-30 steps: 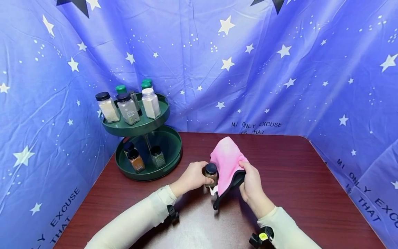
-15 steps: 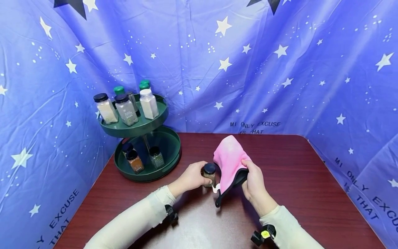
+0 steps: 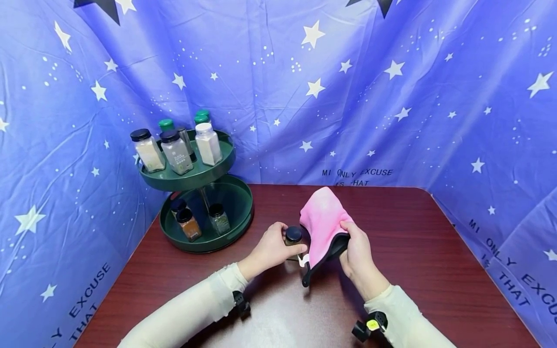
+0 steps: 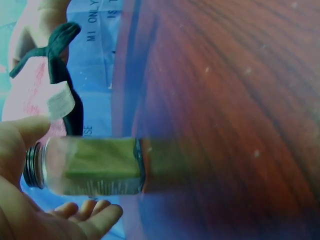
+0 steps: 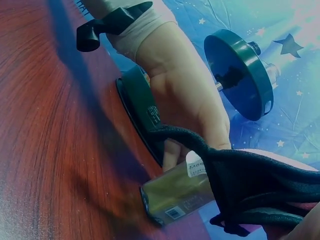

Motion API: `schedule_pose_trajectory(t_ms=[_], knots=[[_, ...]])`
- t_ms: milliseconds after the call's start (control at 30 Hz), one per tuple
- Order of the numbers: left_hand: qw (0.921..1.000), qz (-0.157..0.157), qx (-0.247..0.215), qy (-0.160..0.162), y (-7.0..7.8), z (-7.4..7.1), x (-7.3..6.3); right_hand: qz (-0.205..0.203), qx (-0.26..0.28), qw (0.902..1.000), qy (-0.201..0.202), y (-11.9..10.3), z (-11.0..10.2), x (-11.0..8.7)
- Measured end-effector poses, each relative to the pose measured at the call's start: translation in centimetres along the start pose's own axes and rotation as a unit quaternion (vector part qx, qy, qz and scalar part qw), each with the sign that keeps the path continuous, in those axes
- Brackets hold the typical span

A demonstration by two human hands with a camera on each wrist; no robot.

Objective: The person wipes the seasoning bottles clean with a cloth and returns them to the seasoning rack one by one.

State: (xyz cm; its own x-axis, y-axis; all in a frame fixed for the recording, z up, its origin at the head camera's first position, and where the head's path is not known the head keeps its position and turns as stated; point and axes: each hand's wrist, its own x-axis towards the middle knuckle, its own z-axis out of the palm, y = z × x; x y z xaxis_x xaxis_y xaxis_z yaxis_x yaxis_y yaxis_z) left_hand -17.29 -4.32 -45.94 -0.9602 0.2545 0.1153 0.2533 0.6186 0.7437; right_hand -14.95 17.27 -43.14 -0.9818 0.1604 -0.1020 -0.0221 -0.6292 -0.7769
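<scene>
A square spice jar (image 3: 293,235) with a black lid and brownish-green contents stands on the table, left of a pink cloth. My left hand (image 3: 269,247) surrounds the jar. The left wrist view shows the thumb and extended fingers apart, with gaps between them and the jar (image 4: 102,167). My right hand (image 3: 359,256) grips the pink cloth (image 3: 322,217) by its black-edged opening, thumb on the outside and fingers hidden underneath. A white tag (image 4: 61,100) hangs from the cloth beside the jar. The right wrist view shows the cloth's dark lining (image 5: 250,185).
A two-tier green turntable rack (image 3: 187,181) stands at the left back. Several jars sit on its upper tier, among them a white-capped jar (image 3: 209,145). Its lower tier bears an orange-brown jar (image 3: 189,226) and a green-flecked jar (image 3: 219,220). Starry blue fabric (image 3: 278,96) encloses the table.
My left hand has loosened from the jar, its thumb now straightened toward the cloth. Earlier it gripped the jar. The cloth has shifted slightly right, away from the jar, in my right hand.
</scene>
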Motion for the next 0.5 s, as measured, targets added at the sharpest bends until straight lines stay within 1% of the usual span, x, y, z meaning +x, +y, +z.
schedule_pose_trajectory(t_ms=[133,267,400,500], knots=[[0.9997,-0.007,0.005,0.022,-0.09,0.56,-0.24,-0.003,0.002,1.0,-0.003,-0.14,0.02,-0.06],[0.9994,-0.012,0.003,0.032,-0.08,0.77,-0.37,-0.001,0.007,1.0,-0.002,-0.15,-0.01,-0.15],[0.9995,-0.006,0.005,0.03,0.04,0.6,-0.41,-0.002,0.012,0.9999,-0.002,-0.1,-0.01,-0.23],[0.9997,0.004,0.007,0.025,0.09,0.35,-0.34,-0.006,0.009,0.9999,0.0,-0.05,0.05,-0.25]])
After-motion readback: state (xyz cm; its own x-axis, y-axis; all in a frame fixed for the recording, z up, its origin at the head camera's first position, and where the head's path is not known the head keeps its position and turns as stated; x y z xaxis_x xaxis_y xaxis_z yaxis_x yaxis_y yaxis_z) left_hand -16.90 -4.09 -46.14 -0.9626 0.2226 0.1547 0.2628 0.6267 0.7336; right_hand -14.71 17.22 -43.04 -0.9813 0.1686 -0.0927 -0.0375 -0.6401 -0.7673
